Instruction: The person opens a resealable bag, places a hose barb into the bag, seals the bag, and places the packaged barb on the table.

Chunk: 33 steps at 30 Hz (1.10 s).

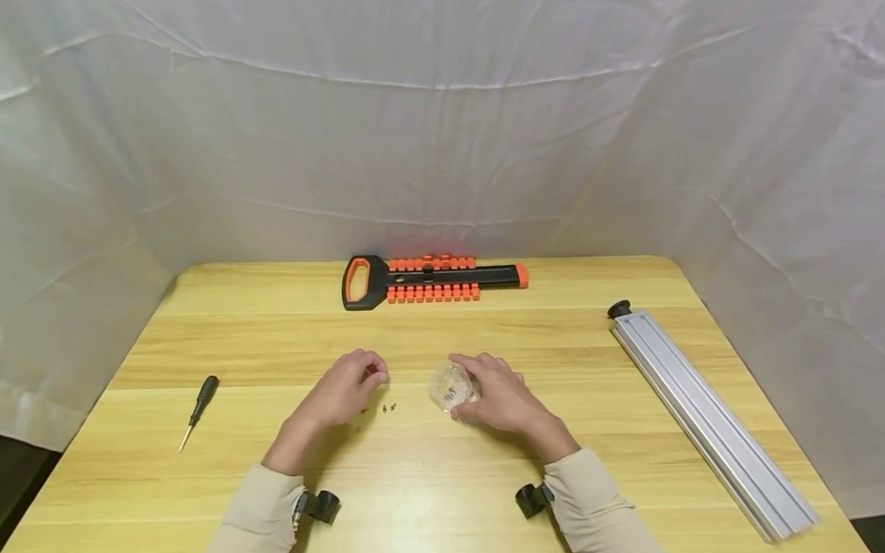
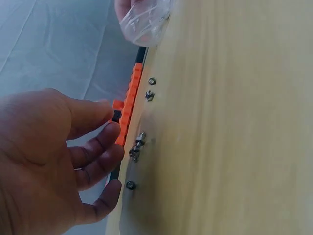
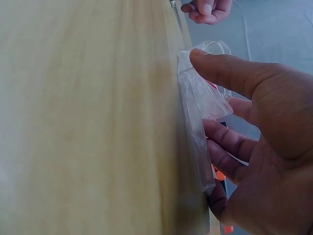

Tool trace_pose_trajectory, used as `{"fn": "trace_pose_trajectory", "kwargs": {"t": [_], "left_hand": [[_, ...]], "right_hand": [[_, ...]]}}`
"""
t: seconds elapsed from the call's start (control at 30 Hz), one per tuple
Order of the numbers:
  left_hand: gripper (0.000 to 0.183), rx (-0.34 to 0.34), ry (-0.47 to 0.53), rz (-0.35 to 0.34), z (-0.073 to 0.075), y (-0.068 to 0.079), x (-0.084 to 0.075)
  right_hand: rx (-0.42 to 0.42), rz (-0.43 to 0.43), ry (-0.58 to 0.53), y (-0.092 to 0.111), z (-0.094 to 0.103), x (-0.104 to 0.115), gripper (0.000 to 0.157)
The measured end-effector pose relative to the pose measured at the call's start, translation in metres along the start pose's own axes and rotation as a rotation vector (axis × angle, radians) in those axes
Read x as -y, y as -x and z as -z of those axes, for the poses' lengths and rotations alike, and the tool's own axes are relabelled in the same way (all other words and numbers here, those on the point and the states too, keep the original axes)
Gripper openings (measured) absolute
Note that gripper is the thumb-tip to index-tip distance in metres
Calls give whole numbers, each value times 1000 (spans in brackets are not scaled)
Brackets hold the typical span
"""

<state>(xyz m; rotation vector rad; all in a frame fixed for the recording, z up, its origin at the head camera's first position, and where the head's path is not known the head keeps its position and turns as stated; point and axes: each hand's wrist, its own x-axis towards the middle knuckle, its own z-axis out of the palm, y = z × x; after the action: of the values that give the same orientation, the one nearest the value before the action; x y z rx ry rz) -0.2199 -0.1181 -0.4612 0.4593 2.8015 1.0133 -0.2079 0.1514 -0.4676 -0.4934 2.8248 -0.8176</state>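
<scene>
My right hand grips a crumpled clear plastic bag between thumb and fingers, low over the wooden table. Small metal pieces show inside the bag in the head view. In the right wrist view, the thumb lies along the bag's near end and the fingers curve behind it. To the left, my left hand hovers with bent, relaxed fingers, thumb tip close to the index finger; nothing shows between them. Several small metal screws lie on the table just beside and below it, partly hidden by the hand in the head view.
A black screwdriver lies at the left. Along the back edge rests a black and orange tool with a loop handle and orange blocks. A long silver aluminium profile with a black knob runs down the right side. Pale cloth hangs around the table.
</scene>
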Motion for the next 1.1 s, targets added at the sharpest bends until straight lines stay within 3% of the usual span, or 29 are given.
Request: {"fn": "trace_pose_trajectory", "kwargs": {"t": [0.47, 0.97, 1.1], "left_hand": [[10, 58, -52, 133, 11, 7, 11], [6, 29, -133, 139, 12, 10, 11], [8, 40, -202, 121, 9, 10, 11]], "right_hand": [[17, -6, 2, -1, 3, 0, 83], [5, 2, -7, -1, 1, -1, 83], [8, 0, -7, -1, 0, -1, 83]]}}
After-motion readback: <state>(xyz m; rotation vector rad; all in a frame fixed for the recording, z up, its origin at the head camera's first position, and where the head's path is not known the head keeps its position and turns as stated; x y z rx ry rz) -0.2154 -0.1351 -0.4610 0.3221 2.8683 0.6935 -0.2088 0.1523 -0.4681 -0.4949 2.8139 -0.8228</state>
